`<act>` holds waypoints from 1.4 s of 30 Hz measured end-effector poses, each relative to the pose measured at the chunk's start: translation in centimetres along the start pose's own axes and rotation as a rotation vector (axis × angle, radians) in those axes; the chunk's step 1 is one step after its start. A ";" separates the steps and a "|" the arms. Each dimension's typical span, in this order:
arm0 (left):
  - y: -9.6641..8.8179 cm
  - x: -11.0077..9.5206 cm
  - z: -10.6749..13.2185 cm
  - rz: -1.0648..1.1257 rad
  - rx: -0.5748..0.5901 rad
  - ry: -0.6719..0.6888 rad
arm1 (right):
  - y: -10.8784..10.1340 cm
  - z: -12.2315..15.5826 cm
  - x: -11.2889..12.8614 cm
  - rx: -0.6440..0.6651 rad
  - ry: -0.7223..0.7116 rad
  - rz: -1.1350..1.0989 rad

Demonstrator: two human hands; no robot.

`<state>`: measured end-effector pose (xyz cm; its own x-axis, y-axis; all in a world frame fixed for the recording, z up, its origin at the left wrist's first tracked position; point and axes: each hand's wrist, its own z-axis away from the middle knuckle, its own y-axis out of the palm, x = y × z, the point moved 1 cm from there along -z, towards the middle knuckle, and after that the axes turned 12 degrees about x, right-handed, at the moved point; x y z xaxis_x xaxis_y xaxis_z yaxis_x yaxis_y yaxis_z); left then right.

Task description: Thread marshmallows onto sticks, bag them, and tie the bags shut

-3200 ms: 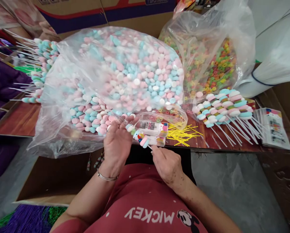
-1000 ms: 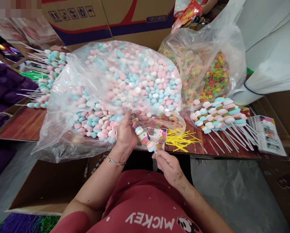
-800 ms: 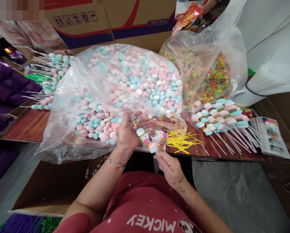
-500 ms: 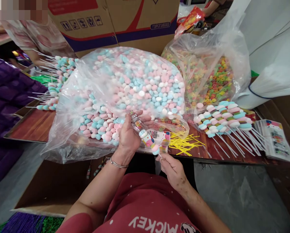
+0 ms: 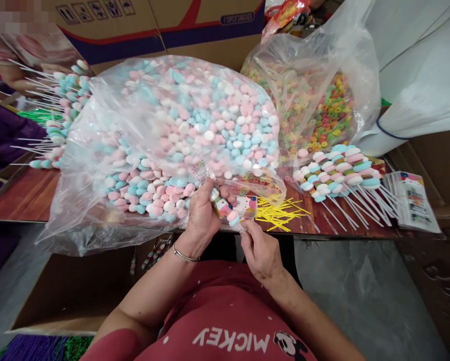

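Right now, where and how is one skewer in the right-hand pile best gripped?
Probably by the free end of a white stick, coming from the near side: the sticks fan out that way, bare, past the stacked marshmallows. The right hand is nearer, but pinches another skewer.

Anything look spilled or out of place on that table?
Slightly: the yellow strips lie in a crisscross jumble, and one pink candy appears loose beside the candy skewers, outside the large pastel-candy bag.
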<state>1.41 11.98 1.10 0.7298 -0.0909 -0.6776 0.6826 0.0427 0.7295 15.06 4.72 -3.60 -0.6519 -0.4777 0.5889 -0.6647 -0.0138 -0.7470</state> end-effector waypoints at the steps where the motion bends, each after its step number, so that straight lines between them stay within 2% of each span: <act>1: -0.1 0.0 -0.1 0.019 -0.019 -0.001 | 0.0 -0.1 0.1 -0.046 -0.040 0.084; 3: -0.2 0.0 -0.2 0.061 -0.060 -0.026 | -0.1 -0.3 0.3 -0.108 -0.116 0.199; 5: -0.1 0.0 -0.3 0.105 -0.100 -0.079 | -0.1 -0.5 0.6 -0.116 -0.182 0.266; 10: 0.2 -0.1 -0.6 0.172 -0.171 -0.198 | -0.4 -1.0 1.2 0.017 -0.203 0.370; 18: -0.2 1.0 -0.3 0.110 -0.206 -0.183 | -0.2 -1.1 1.4 0.007 -0.209 0.376; 22: -0.4 1.4 -0.1 0.088 -0.173 -0.174 | 0.4 -1.1 1.6 -0.032 -0.216 0.322; 24: -0.2 1.5 0.1 0.073 -0.138 -0.159 | 0.6 -1.1 1.6 -0.036 -0.197 0.170; 26: 0.1 1.4 0.4 0.068 -0.099 -0.137 | 0.7 -1.2 1.5 -0.013 -0.126 -0.112; 31: 1.1 1.3 1.6 0.075 0.028 -0.127 | 0.8 -1.5 1.2 0.022 0.262 -1.032; 33: 1.1 1.4 1.9 0.066 0.104 -0.134 | 0.7 -1.7 1.4 0.014 0.382 -1.284; 37: 0.6 1.7 2.4 0.003 0.180 -0.091 | 0.3 -2.0 2.0 0.012 0.484 -1.455; 42: 0.5 2.1 3.1 -0.114 0.146 -0.047 | 0.3 -2.0 2.3 -0.027 0.494 -1.406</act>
<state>3.11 8.73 0.33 0.6429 -0.1335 -0.7542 0.7458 -0.1156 0.6561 12.61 5.33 -1.86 0.4610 0.2507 0.8513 -0.8415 -0.1809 0.5090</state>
